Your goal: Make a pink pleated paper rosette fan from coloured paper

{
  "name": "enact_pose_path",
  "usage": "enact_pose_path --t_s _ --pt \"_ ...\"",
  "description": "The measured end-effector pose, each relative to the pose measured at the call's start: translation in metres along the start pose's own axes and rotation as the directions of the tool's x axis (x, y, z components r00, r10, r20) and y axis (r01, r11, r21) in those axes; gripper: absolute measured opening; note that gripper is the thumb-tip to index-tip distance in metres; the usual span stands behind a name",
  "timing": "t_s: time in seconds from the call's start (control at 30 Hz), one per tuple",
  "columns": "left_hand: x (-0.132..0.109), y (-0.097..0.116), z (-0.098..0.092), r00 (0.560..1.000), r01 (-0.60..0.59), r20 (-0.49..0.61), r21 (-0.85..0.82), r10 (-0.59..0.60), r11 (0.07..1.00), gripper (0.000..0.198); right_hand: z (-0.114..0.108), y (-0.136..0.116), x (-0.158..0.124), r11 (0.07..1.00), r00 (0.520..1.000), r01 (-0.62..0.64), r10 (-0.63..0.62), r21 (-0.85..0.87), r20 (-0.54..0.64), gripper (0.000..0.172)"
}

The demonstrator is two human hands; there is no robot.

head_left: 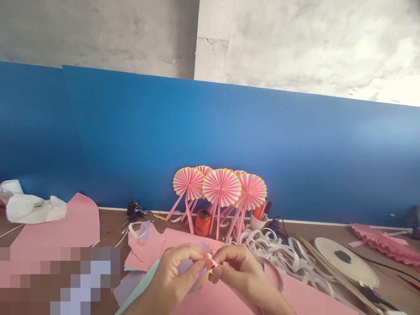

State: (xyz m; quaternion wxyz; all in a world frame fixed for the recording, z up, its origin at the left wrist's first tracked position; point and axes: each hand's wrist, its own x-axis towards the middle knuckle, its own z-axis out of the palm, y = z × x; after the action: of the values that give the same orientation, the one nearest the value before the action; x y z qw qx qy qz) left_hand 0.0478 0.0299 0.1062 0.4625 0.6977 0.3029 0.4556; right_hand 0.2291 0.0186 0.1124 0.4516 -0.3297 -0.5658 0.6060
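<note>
A pink paper strip (pixel 210 264), mostly being hidden by fingers (pixel 197 267), is being pinched between left hand (pixel 172 278) and right hand (pixel 244 275) above the worktop (pixel 111 223), both wrists being cut off.

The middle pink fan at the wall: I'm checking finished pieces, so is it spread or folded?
Spread: the fan shows a full pleated circle, leaning on its sticks against the blue wall.
</note>
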Motion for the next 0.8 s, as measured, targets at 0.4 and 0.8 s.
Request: enact_pose_path --t_s 0.4,0.8 --pt "-0.005 -0.004 0.002 0.995 -0.103 -0.001 0.049 0.103 0.993 0.012 0.005 -0.01 -0.007 0.993 0.998 -0.044 0.04 -0.106 -0.04 0.013" --pt "-0.006 -0.011 0.016 0.971 -0.126 -0.198 0.061 0.136 0.99 0.01 0.009 -0.008 -0.006 0.963 0.997 -0.05 0.034 -0.266 -0.065 0.012"
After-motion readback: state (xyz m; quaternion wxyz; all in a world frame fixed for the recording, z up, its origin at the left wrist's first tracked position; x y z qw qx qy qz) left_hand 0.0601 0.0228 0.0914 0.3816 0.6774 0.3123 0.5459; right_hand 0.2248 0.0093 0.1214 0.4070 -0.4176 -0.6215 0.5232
